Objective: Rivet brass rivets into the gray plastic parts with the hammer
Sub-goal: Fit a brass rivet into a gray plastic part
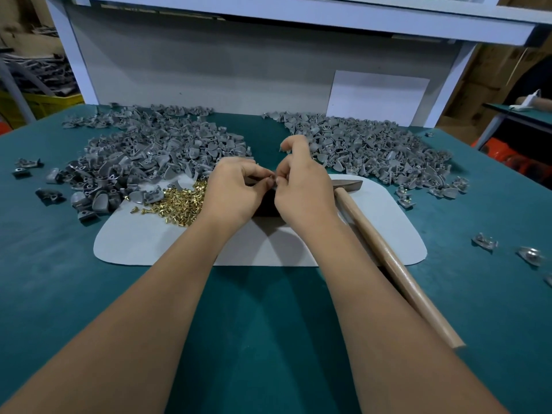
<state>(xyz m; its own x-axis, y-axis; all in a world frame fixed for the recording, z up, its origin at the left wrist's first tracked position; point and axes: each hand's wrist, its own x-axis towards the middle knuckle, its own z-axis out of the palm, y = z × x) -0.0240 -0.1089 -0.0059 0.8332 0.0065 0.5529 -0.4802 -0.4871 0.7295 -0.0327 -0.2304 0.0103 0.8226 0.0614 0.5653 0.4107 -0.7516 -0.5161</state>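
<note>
Fingertips (pixel 271 181) of both hands pinch together on something small, too hidden to tell what. Left hand (pixel 236 189), right hand (pixel 301 189). Rivets (pixel 179 204) at 9 o'clock, hammer (pixel 385 249) at 3, gray parts (pixel 155 150) piled 10 to 2.

Table (pixel 268 324): teal-covered, ran the full width of view.
Back panel (pixel 209 70): grey, rose behind table; white rectangle (pixel 378 97) at its right.
Shelf (pixel 298 13): white-framed, sat above table.
Yellow crate (pixel 44 104): stood left of table.
</note>
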